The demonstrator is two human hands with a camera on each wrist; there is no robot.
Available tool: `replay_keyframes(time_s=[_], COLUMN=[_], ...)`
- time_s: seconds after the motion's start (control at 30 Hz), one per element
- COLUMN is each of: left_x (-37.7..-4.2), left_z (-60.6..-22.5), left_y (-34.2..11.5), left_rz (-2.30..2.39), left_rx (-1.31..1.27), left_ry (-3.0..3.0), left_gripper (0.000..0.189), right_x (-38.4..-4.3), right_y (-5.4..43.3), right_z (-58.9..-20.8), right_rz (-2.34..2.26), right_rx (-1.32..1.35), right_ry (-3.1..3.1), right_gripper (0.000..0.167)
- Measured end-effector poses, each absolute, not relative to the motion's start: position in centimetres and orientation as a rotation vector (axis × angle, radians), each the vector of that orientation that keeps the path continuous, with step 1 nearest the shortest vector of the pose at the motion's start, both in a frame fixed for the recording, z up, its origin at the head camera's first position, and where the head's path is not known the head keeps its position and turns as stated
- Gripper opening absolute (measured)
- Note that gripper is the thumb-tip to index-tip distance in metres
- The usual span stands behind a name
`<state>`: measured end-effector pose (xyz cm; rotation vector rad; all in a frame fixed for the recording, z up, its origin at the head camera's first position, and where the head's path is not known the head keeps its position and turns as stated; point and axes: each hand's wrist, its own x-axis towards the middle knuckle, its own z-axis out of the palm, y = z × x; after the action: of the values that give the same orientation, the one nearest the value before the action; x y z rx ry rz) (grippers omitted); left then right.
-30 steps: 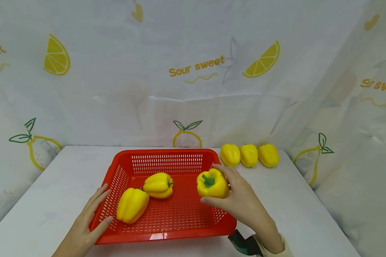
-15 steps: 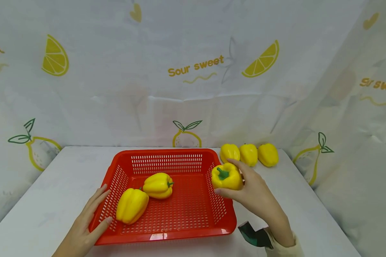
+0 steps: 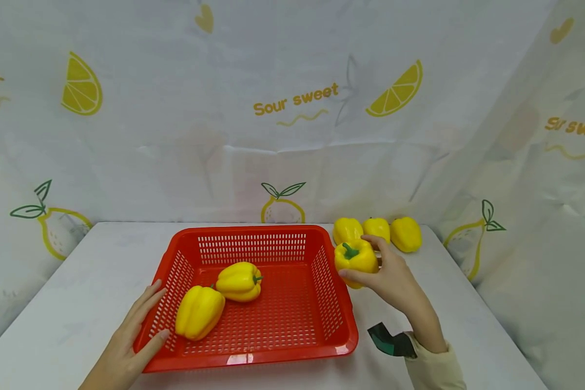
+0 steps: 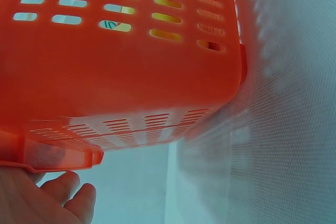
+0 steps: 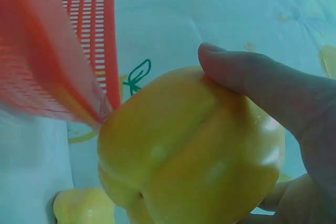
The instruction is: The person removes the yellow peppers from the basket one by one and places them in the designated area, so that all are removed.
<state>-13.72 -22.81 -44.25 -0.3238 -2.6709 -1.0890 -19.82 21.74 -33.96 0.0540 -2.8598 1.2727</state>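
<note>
My right hand (image 3: 392,276) holds a yellow bell pepper (image 3: 355,259) between thumb and fingers, its green stem facing up and left. The pepper is just outside the right rim of the red plastic basket (image 3: 273,355); in the right wrist view the held pepper (image 5: 184,150) fills the middle. My left hand (image 3: 129,344) rests at the basket's left side with fingers extended along the rim; the left wrist view shows its fingers (image 4: 65,187) under the lip. Inside the basket lie two yellow bell peppers, one near the left wall (image 3: 200,313) and another behind it (image 3: 239,281).
Behind the held pepper, three yellow bell peppers stand in a row at the table's back right: the left one (image 3: 347,230), the middle one (image 3: 377,227) and the right one (image 3: 406,234). A white sheet with lemon prints (image 3: 175,162) hangs behind the white table (image 3: 53,303).
My right hand has carried the bell pepper from above the basket's right part, rightward and back past the rim. My left hand and the basket have stayed in place.
</note>
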Motion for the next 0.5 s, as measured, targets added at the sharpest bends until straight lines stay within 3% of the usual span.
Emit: replay_keyframes(time_s=[0.5], left_x=[-13.3], left_z=[-43.9], left_y=[-22.4], left_rz=[-1.153], left_rx=[-0.418], left_ry=[-2.575], left_gripper=[0.067], right_x=[-21.8], right_y=[23.3], right_z=[-35.8], right_rz=[1.331], right_rx=[-0.043], right_ry=[-2.855], right_gripper=[0.096])
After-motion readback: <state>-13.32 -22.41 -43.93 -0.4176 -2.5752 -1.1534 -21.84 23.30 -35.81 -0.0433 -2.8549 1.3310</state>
